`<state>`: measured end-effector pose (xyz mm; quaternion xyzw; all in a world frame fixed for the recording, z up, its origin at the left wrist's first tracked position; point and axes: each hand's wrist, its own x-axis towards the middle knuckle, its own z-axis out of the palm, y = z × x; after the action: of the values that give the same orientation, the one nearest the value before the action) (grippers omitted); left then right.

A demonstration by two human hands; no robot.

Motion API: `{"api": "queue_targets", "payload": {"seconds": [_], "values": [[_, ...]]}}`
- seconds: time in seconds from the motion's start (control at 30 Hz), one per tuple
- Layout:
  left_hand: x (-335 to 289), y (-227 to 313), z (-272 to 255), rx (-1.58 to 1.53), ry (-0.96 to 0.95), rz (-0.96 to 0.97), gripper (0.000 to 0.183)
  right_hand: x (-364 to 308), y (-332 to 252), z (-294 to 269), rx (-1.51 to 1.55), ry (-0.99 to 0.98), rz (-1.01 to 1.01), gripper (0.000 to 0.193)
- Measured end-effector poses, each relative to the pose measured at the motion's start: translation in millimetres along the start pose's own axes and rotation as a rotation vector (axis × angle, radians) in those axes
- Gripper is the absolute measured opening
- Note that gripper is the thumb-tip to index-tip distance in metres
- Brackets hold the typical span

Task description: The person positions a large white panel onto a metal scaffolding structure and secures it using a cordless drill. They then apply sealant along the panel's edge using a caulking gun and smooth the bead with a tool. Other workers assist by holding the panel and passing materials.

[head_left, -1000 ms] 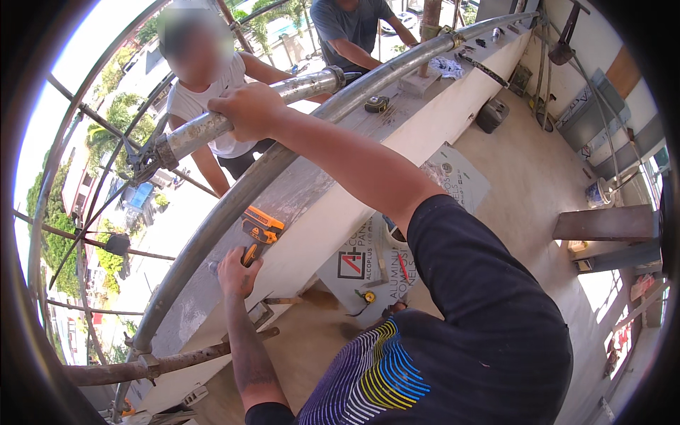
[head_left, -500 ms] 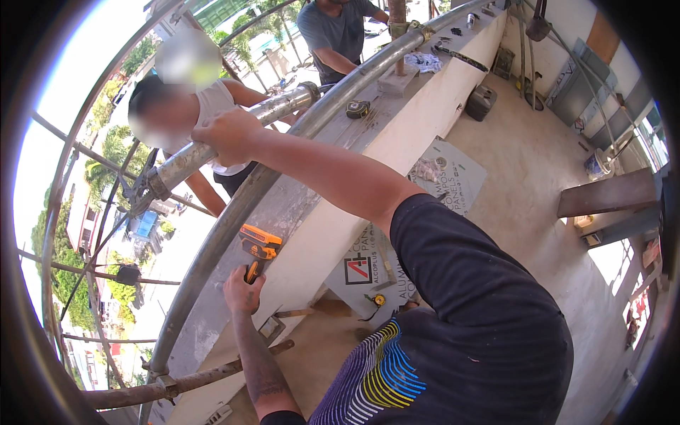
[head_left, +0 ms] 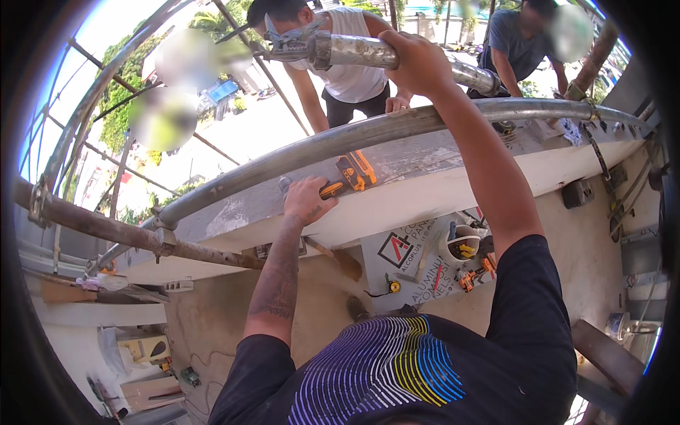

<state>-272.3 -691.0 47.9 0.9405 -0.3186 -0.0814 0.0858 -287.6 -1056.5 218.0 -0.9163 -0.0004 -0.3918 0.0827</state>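
Note:
My left hand point(head_left: 307, 200) is closed around the grip of a yellow-and-black cordless drill point(head_left: 358, 171). The drill lies on the grey top of a low wall point(head_left: 425, 149), its battery end to the right and its head partly hidden by my fingers. Higher up, my right hand point(head_left: 419, 64) is wrapped round a thick metal scaffold pipe point(head_left: 354, 52) at arm's length. Between my two hands runs a long curved metal rail point(head_left: 283, 152), just beyond the drill.
Two co-workers, one in a white top point(head_left: 350, 53) and one in a grey shirt point(head_left: 520, 46), are beyond the rail. Below the wall, a printed panel point(head_left: 375, 244) bears a tool bucket point(head_left: 453, 248), a tape measure point(head_left: 394, 286) and another drill point(head_left: 467, 280). A rusty pipe point(head_left: 106, 223) crosses at left.
The view has turned, bringing the bucket and second drill into sight. My left hand stays on the drill, and my right hand stays on the scaffold pipe.

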Motion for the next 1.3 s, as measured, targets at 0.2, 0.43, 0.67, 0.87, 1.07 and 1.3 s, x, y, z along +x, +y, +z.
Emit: {"api": "queue_targets", "payload": {"seconds": [0.2, 0.43, 0.67, 0.87, 1.07, 1.3], "values": [[-1.2, -1.5, -0.7, -0.065, -0.028, 0.026, 0.05, -3.8, 11.3, 5.8, -0.048, -0.021, 0.021, 0.063], [-2.1, -6.4, 2.2, -0.073, -0.022, 0.006, 0.052, 2.2, 8.0, 7.5, -0.097, -0.074, 0.062, 0.065], [-0.8, -5.0, 0.3, -0.076, -0.033, 0.003, 0.054, 1.7, 9.7, 6.8, -0.029, -0.05, 0.038, 0.065], [0.1, -8.9, 6.4, -0.058, -0.002, 0.02, 0.048, 1.5, 9.0, 5.7, -0.06, -0.026, 0.033, 0.066], [-0.3, -11.0, 8.4, -0.049, 0.0, 0.027, 0.046, 3.5, 15.3, 11.8, -0.076, -0.065, 0.055, 0.067], [-1.1, -10.4, 7.0, -0.047, -0.01, 0.025, 0.046, 5.5, 20.7, 14.5, -0.152, -0.086, 0.072, 0.069]]}}
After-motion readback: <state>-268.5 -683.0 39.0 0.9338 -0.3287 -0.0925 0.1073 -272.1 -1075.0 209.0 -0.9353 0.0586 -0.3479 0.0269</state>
